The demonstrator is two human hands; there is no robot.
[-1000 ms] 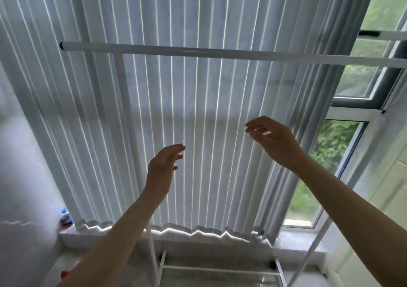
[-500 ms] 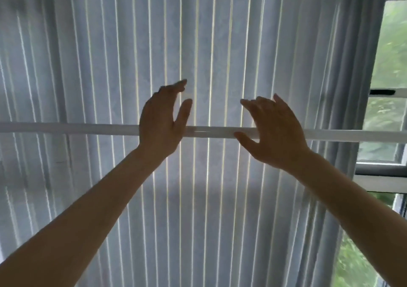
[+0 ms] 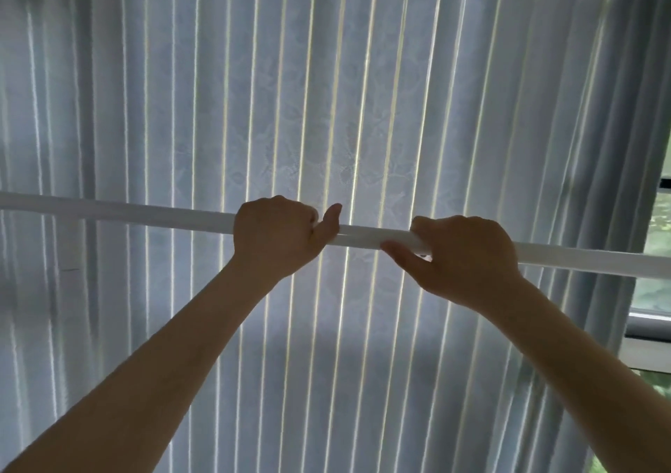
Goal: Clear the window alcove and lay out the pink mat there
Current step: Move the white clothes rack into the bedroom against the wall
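- Pink mat, the thing this job ends with, is nowhere in my view; the camera looks up at the window, so I cannot tell where the mat lies.
- White round metal rail (image 3: 145, 214) crosses the whole view from the left edge, sloping slightly down to the right. I judge it to be the top bar of a rack standing in the alcove, and so the thing to clear out first, though its legs are out of view.
- My left hand (image 3: 276, 234) wraps the rail from above, fingers curled over the far side and the thumb (image 3: 328, 223) resting up along the bar. That overhand hold puts the palm on top, which suits lifting or dragging the bar toward me.
- A short bare stretch of rail shows between the two hands, so they sit near each other, close to the middle of the visible bar; I judge that helps keep the load balanced.
- My right hand (image 3: 468, 254) grips the same rail, fingers over the top and the thumb hooked underneath, a full closed hold.
- Grey vertical fabric blinds (image 3: 363, 109) hang behind the rail, light showing through the slits.
- At the far right, a strip of window glass (image 3: 662, 233) shows green leaves outside.
- Swinging the long bar could catch the blinds.
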